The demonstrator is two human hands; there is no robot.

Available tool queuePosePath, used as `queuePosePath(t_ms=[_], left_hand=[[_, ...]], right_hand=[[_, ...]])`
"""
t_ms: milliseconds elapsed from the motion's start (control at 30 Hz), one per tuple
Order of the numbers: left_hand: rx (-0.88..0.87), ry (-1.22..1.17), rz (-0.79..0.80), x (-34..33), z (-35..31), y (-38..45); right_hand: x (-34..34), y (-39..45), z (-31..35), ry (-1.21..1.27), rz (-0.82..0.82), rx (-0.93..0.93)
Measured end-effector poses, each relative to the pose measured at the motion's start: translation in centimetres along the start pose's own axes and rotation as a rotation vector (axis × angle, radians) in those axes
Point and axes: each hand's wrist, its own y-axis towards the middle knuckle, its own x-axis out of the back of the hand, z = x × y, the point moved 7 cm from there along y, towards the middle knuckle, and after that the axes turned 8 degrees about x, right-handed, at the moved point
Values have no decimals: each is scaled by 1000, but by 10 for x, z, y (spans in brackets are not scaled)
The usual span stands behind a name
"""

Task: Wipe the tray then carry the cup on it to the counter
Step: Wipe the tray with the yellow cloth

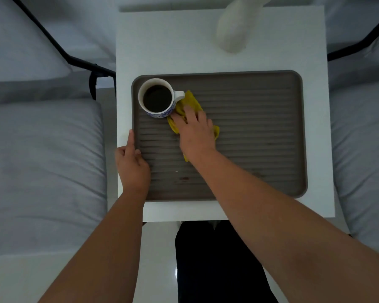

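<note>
A brown ribbed tray [260, 132] lies on a small white table [162, 47]. In its far left corner stands a white cup with a blue pattern [157, 98], full of dark coffee, handle pointing right. My right hand [195, 132] presses flat on a yellow cloth [189, 103] just right of the cup, and the cloth touches the cup's handle. My left hand [131, 162] grips the tray's left rim, index finger stretched along the edge. A few crumbs and stains [182, 179] show near the tray's front.
A white vase-like object [234, 29] stands at the table's far right. Grey cushioned seats [42, 171] with black metal frames [74, 60] flank the table on both sides. My dark-trousered legs [217, 259] are below the table's near edge.
</note>
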Motion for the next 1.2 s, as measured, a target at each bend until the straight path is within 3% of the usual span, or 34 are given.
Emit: queuePosePath(t_ms=[133,300,433,500,767,933,1067,1200], left_hand=[[20,-14,-12,1,1,0],[40,-28,1,-1,3,-1],[-18,-6,-15,-1,1,-2],[-41,9,-24,0,-1,-1],[-24,-4,-9,0,2,0],[-38,-26,-23,2,0,1],[-42,-22,-16,1,1,1],[-45,-18,-17,1,4,2]], right_hand=[[9,-31,-55,2,24,-24],[44,-108,-166,-23,-187,-396],[44,-112,-166,-26,-208,-596],[35,-92,-131,-43,-164,-567],[-12,-11,40,19,31,-39],[0,-18,-16,24,91,-98],[30,-53,-89,119,-149,-313],[18,-38,-67,69,-109,-327]])
